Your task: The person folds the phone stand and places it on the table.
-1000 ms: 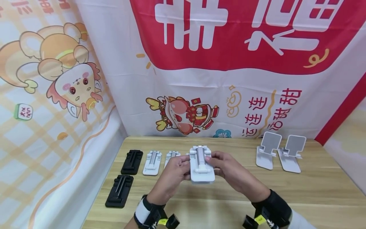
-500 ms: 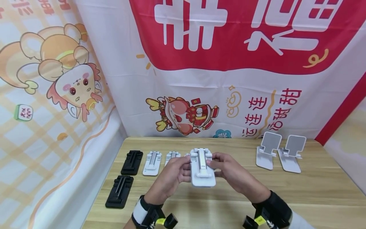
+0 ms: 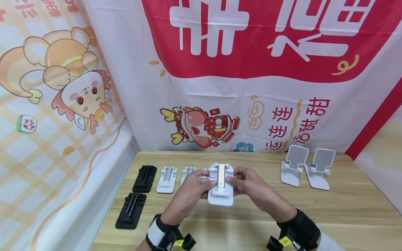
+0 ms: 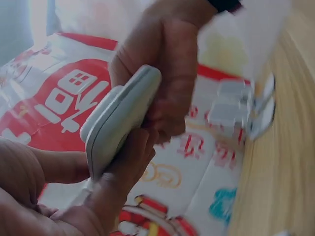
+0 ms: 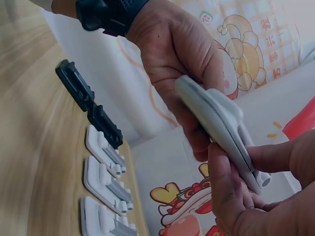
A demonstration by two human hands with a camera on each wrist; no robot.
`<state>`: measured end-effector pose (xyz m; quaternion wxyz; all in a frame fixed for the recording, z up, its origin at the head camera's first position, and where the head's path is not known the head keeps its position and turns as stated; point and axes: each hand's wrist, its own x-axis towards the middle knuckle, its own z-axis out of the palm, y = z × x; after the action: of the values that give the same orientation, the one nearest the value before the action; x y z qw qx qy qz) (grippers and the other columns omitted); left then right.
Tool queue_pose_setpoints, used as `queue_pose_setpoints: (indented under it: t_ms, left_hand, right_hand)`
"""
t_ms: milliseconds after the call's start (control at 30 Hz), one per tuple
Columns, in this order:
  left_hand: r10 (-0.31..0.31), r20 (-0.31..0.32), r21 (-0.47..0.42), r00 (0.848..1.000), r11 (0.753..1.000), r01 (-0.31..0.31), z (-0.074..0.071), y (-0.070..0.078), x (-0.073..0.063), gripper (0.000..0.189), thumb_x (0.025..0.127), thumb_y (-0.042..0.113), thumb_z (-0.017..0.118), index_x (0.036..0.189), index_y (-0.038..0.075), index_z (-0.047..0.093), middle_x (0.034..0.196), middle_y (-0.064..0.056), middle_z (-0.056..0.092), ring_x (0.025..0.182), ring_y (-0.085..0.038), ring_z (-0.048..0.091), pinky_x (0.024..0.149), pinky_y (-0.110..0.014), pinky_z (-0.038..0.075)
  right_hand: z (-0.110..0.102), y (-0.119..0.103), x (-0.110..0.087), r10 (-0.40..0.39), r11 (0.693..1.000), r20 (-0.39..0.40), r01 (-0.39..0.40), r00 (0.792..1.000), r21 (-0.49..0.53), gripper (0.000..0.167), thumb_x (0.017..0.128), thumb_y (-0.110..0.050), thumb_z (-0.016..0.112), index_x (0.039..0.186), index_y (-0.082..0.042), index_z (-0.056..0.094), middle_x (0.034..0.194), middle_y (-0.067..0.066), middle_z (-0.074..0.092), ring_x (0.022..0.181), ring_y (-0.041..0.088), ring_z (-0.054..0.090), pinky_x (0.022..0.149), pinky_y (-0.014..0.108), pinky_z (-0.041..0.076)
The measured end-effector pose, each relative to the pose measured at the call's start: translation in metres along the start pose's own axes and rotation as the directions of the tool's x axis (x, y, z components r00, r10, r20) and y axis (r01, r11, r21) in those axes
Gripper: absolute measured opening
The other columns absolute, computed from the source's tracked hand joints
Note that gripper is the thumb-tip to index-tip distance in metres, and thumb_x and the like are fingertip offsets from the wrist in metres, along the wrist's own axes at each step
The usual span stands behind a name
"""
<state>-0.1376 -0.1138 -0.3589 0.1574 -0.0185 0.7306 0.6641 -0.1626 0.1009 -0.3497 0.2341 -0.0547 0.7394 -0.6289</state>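
Observation:
A folded white phone stand (image 3: 221,197) is held up above the table between both hands, its hinge end away from me. My left hand (image 3: 192,190) grips its left edge, the thumb on the front face and the fingers behind. On the opposite edge my right hand (image 3: 252,184) pinches it, thumb on the front beside the central arm. Side-on in the left wrist view, the stand (image 4: 123,115) is a thin folded slab. The right wrist view shows the stand (image 5: 216,120) also folded, with fingers underneath it partly hidden.
Two black folded phone stands, one farther back (image 3: 144,179) and one nearer (image 3: 131,211), lie on the wooden table (image 3: 251,226) at left. Beside them are several white folded stands (image 3: 166,180), partly behind my left hand. Two unfolded stands (image 3: 294,165) stand at back right, before a printed cloth.
Since a second ago the white phone stand has dropped slightly and its tilt has changed. My left thumb has come onto its front face; the right hand has barely moved.

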Motion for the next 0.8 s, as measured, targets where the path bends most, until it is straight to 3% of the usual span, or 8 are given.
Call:
queue_pose_setpoints:
  t_ms: [67, 133, 300, 333, 400, 533, 700, 800]
  left_hand:
    - [0.028, -0.063, 0.125, 0.998, 0.992, -0.02, 0.004, 0.002, -0.002, 0.045, 0.102, 0.025, 0.063, 0.139, 0.002, 0.053, 0.12, -0.012, 0.072, 0.1, -0.018, 0.071, 0.084, -0.034, 0.062]
    - [0.074, -0.113, 0.293, 0.991, 0.955, -0.038, 0.009, 0.005, -0.005, 0.049, 0.101, 0.036, 0.065, 0.137, 0.003, 0.056, 0.123, -0.008, 0.068, 0.103, -0.018, 0.065, 0.086, -0.035, 0.06]
    - [0.185, -0.114, 0.641, 0.976, 0.765, -0.07, 0.021, 0.01, -0.014, 0.087, 0.085, 0.061, 0.075, 0.144, 0.001, 0.052, 0.125, -0.008, 0.05, 0.105, -0.02, 0.049, 0.083, -0.033, 0.05]
    - [0.206, -0.109, 0.676, 0.972, 0.733, -0.079, 0.022, 0.01, -0.015, 0.092, 0.082, 0.062, 0.078, 0.144, 0.0, 0.051, 0.124, -0.008, 0.048, 0.105, -0.02, 0.046, 0.082, -0.032, 0.048]
    - [0.24, -0.105, 0.707, 0.965, 0.7, -0.098, 0.025, 0.009, -0.015, 0.093, 0.08, 0.058, 0.082, 0.143, -0.002, 0.05, 0.12, -0.008, 0.047, 0.103, -0.021, 0.043, 0.079, -0.031, 0.044]
    - [0.276, -0.118, 0.719, 0.954, 0.686, -0.11, 0.026, 0.008, -0.012, 0.09, 0.078, 0.05, 0.086, 0.14, -0.004, 0.051, 0.119, -0.01, 0.049, 0.103, -0.022, 0.042, 0.08, -0.033, 0.044]
    - [0.242, -0.117, 0.683, 0.963, 0.724, -0.099, 0.022, 0.003, -0.006, 0.087, 0.077, 0.057, 0.083, 0.137, 0.001, 0.055, 0.117, -0.011, 0.059, 0.104, -0.024, 0.047, 0.088, -0.041, 0.046]
    - [0.201, -0.126, 0.661, 0.971, 0.748, -0.069, 0.017, -0.005, -0.004, 0.083, 0.077, 0.059, 0.082, 0.134, 0.004, 0.057, 0.114, -0.009, 0.065, 0.102, -0.024, 0.052, 0.09, -0.041, 0.046]
  right_hand:
    - [0.002, 0.002, 0.001, -0.005, 1.0, -0.028, 0.005, 1.0, -0.01, 0.032, 0.103, -0.014, 0.06, 0.127, 0.006, 0.053, 0.112, 0.015, 0.063, 0.087, 0.018, 0.066, 0.082, 0.035, 0.063]
    - [0.005, 0.004, 0.001, -0.007, 1.0, -0.049, 0.006, 0.999, -0.016, 0.03, 0.102, -0.011, 0.062, 0.126, 0.006, 0.053, 0.108, 0.015, 0.063, 0.084, 0.018, 0.068, 0.08, 0.037, 0.064]
    - [0.01, 0.006, 0.002, 0.016, 1.0, -0.078, -0.018, 0.997, -0.016, 0.029, 0.101, -0.01, 0.064, 0.124, 0.004, 0.054, 0.108, 0.015, 0.063, 0.085, 0.019, 0.067, 0.081, 0.036, 0.064]
    - [0.011, 0.005, 0.002, 0.022, 1.0, -0.083, -0.023, 0.996, -0.016, 0.029, 0.1, -0.01, 0.065, 0.123, 0.003, 0.054, 0.108, 0.015, 0.063, 0.086, 0.019, 0.066, 0.081, 0.035, 0.064]
    - [0.014, 0.004, 0.003, 0.022, 1.0, -0.088, -0.024, 0.996, -0.02, 0.03, 0.099, -0.012, 0.068, 0.122, 0.002, 0.055, 0.107, 0.015, 0.063, 0.086, 0.02, 0.065, 0.08, 0.034, 0.064]
    - [0.017, 0.003, 0.004, 0.005, 1.0, -0.089, -0.007, 0.996, -0.023, 0.029, 0.098, -0.012, 0.069, 0.12, 0.002, 0.055, 0.105, 0.015, 0.063, 0.085, 0.021, 0.064, 0.079, 0.034, 0.064]
    - [0.019, 0.004, 0.006, -0.007, 1.0, -0.058, 0.006, 0.998, -0.026, 0.03, 0.098, -0.014, 0.069, 0.12, 0.002, 0.056, 0.104, 0.014, 0.064, 0.085, 0.02, 0.065, 0.08, 0.034, 0.063]
    - [0.016, 0.008, 0.008, -0.01, 1.0, 0.008, 0.01, 1.0, -0.021, 0.03, 0.101, -0.017, 0.065, 0.122, 0.003, 0.055, 0.108, 0.014, 0.066, 0.088, 0.019, 0.068, 0.085, 0.035, 0.063]
